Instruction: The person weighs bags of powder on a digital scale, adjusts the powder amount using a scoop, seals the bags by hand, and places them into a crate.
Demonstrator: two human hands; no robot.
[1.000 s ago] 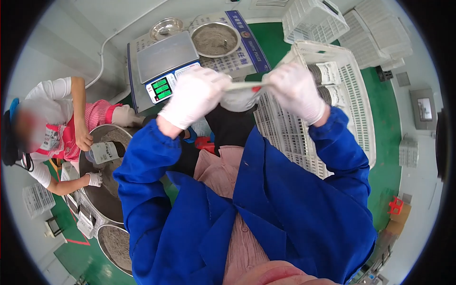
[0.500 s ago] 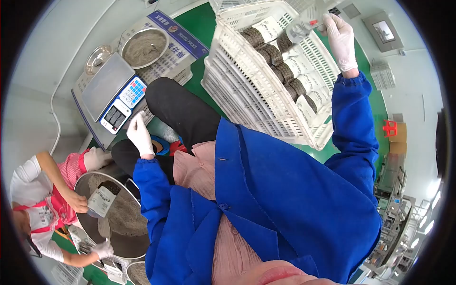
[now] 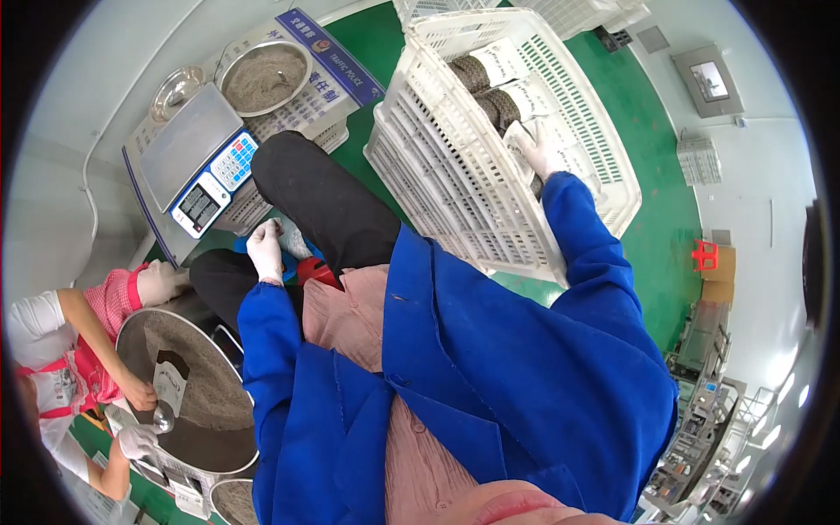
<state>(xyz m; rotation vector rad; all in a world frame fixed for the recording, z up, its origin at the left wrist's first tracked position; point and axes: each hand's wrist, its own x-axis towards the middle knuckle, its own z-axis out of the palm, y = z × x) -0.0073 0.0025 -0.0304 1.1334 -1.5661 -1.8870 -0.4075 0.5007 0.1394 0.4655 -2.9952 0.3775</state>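
Note:
My right hand (image 3: pixel 541 150), in a white glove, reaches down into a white plastic crate (image 3: pixel 459 166). Its fingers are closed around the edge of a pouch among the rows there. These pouches (image 3: pixel 525 94) have white printed labels and dark, grainy contents at one end. My left hand (image 3: pixel 265 252), also gloved, hovers over my lap beside my knee. Its fingers are pinched together, and whatever they may hold is too small to make out.
A digital scale (image 3: pixel 206 188) stands on a low table, with a steel bowl of grey granules (image 3: pixel 267 79) behind it. To the left, a co-worker (image 3: pixel 74 350) holds a pouch (image 3: pixel 171 382) and a scoop (image 3: pixel 164 416) over a large steel pot (image 3: pixel 188 459). A red stool (image 3: pixel 704 255) is at far right.
My right hand has come down from above the crate's far side, with a pouch, into the crate. My left hand has shifted slightly downward. The co-worker's scoop has moved to the pouch.

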